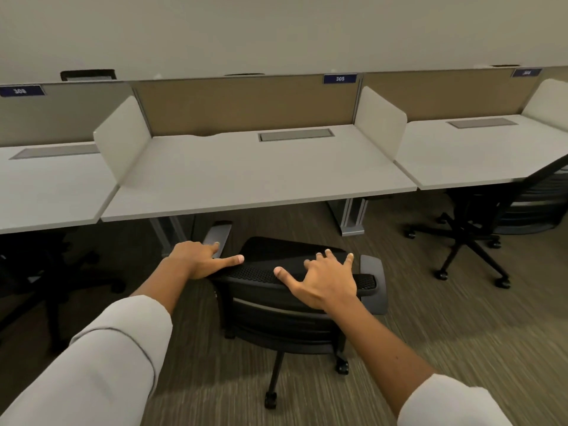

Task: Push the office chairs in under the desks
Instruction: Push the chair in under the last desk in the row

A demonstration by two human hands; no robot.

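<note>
Office chair (285,305), black with a mesh back, stands on the carpet just in front of the middle desk (258,179), the one labelled 305, with its seat not yet under the desktop. The left hand (196,259) and the right hand (325,281) both rest flat on the top edge of the backrest, fingers spread and loose, pressing rather than gripping. So this chair is judged mid-push, with some travel left. Farther off, a second chair (479,222) at the right desk (491,155) sits angled and only partly tucked, likely still to do; another chair at far left looks pushed in.
</note>
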